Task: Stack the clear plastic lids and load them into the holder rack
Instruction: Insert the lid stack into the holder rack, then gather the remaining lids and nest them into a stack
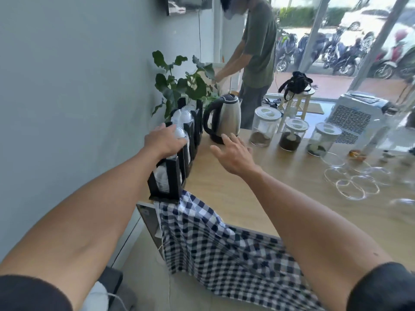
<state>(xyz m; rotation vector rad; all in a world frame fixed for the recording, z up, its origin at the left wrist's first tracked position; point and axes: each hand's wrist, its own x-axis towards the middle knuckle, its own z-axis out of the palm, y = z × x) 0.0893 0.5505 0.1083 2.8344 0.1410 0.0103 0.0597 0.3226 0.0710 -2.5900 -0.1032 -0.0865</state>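
Light wood tabletop point(258, 194) fills centre-right, blue-white checked cloth point(213, 243) draped over its near edge. White portable AC unit point(357, 115) on floor past far edge, second person in green tee point(258, 41) standing behind the table near leafy green plant point(179, 84).

Black slotted holder rack point(170, 173) runs along left edge of table by the grey wall, several compartments front to back. Stacks of clear domed plastic lids point(182, 117) sit in the slots; near slot also has a stack, partly hidden by the rack walls.

Steel electric kettle w/ black handle point(224, 117) just right of rack's far end. Three clear glass jars w/ white lids point(292, 133) in a row right of the kettle.

Loose clear flat plastic lids point(357, 182) scattered on table far right, well apart from rack, some overlapping. Exact count n/a, too transparent.

Left hand point(164, 140): palm down on top of a lid stack in a mid slot, fingers curled over the dome. Touching it; can't tell if actually gripping or just pressing.

Right hand point(233, 156): fingers spread wide, holding nothing, hovering above table near kettle base, not touching.
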